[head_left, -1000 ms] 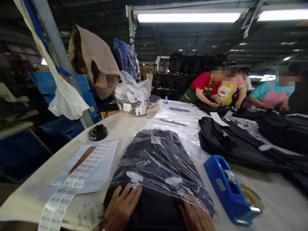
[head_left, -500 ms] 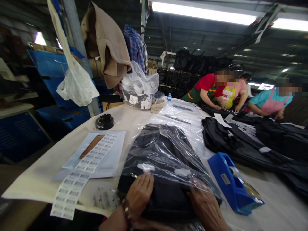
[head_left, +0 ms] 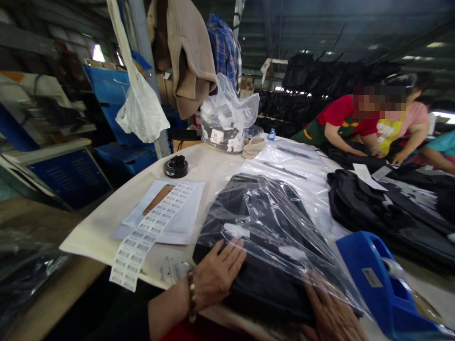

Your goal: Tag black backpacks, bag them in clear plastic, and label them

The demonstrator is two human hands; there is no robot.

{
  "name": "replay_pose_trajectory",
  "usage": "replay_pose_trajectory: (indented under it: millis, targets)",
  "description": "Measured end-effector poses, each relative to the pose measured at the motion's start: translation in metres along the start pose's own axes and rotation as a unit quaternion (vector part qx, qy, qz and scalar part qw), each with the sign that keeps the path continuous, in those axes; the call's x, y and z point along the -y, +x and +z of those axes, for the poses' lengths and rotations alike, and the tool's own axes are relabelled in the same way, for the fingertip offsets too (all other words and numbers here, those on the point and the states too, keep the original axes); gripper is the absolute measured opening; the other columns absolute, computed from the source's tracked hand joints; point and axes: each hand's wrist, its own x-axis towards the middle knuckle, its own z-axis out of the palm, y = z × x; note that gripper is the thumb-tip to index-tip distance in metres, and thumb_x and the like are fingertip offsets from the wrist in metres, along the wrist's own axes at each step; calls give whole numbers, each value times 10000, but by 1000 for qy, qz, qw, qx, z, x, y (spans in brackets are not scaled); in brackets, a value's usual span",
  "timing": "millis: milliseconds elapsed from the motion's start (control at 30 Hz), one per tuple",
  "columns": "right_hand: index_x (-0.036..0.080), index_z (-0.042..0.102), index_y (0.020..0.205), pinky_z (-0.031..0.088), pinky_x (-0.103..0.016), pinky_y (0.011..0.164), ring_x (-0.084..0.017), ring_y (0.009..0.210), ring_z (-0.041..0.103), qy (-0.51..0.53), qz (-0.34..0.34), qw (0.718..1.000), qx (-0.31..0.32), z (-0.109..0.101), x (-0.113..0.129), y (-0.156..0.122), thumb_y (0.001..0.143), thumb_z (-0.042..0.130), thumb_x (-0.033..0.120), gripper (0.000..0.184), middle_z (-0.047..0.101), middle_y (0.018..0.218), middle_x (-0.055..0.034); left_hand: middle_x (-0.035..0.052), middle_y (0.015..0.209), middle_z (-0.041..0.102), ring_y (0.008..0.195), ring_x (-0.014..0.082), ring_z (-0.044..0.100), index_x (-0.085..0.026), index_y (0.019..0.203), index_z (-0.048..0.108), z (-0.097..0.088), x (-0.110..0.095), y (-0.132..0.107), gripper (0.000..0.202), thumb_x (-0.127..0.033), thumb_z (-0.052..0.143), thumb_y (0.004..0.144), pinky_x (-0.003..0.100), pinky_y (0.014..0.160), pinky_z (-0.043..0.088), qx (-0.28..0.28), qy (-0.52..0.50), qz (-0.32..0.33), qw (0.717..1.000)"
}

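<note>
The left hand lay flat, fingers slightly spread, on the near end of the dark garment on the table. The right hand rested open beneath the clear bag covering it, beside a tape dispenser.

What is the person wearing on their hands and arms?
No gloves. The left hand has a beaded bracelet of dark and pale beads at its wrist, with no sleeve near it. The right hand is bare too; its wrist is out of view.
</note>
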Motion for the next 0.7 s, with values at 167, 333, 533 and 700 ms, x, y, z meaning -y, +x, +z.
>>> replay_pose_trajectory:
  millis: [167, 333, 533, 700]
  targets:
    - [-13, 267, 1316, 422, -452, 871, -361, 1068, 489, -16, 53, 998, -2, 23, 18, 20, 746, 508, 287, 687, 523, 1162, -252, 190, 1350, 416, 1270, 316, 347, -26, 1303, 351, 12, 26, 12, 460, -58, 319, 845, 430, 947, 384, -53, 86, -6, 995]
    - [-19, 179, 1356, 422, -470, 869, -391, 1129, 436, -20, 82, 996, 2, 30, 29, 21, 724, 513, 266, 770, 476, 1211, -271, 223, 1407, 297, 1295, 358, 277, -22, 1346, 274, 7, 24, 13, 576, -112, 454, 806, 491, 997, 327, 13, 53, -19, 998]
    - [1, 89, 1396, 420, -497, 838, -415, 1102, 470, -36, 44, 998, 11, 27, 21, 16, 723, 472, 653, 1012, 490, 1210, -297, 252, 1445, 76, 1334, 401, 71, -12, 1387, 124, -3, 11, 12, 1065, -594, 638, 658, 613, 1047, 187, 121, -81, -67, 987]
    - [107, 49, 1418, 344, -605, 890, -475, 1149, 428, -15, 20, 999, 29, 29, 36, 42, 579, 632, 662, 1163, 452, 1260, -315, 246, 1442, 66, 1338, 389, 64, -8, 1382, 127, -10, 11, 15, 1052, -503, 700, 651, 625, 1040, 193, 158, -105, -76, 979]
